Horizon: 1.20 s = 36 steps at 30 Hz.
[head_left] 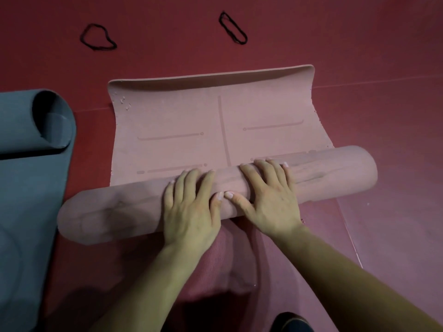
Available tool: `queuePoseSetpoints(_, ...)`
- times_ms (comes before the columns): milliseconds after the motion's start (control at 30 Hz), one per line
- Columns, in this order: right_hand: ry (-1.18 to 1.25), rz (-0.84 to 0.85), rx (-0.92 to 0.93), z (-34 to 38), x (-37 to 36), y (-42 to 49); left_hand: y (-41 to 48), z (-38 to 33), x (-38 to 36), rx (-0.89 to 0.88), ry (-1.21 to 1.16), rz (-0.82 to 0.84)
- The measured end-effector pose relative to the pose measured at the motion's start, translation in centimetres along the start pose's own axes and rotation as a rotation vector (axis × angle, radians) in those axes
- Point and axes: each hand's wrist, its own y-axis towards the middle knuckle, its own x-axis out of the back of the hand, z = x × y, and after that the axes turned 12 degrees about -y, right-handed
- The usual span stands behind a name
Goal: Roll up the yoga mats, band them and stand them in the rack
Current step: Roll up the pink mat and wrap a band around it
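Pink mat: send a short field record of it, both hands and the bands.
pink mat: mostly rolled, a stretch flat ahead, far edge curling up
left hand: flat on the roll, fingers straight
right hand: flat on the roll beside it
bands: two black loops loose on the floor beyond the mat
grey mat: at left, far end curled, unbanded

Noted on left hand (191, 209) and right hand (271, 200): fingernails (229, 194) short, rounded, coated in pale pink polish. Both forearms (335, 264) bare to the frame edge. Dark garment (291, 322) shows at the lower edge; the body part beneath cannot be determined.
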Motion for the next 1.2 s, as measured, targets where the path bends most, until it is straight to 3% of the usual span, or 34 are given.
queuePoseSetpoints(467, 0.014, -0.002, -0.014, -0.5, -0.4, 0.9, 0.5, -0.3, -0.9, 0.025, 0.018, -0.075)
queuePoseSetpoints(1200, -0.041, 0.052, 0.063, -0.8, -0.6, 5.8, 4.6, 0.3, -2.0, 0.126, 0.079, -0.021)
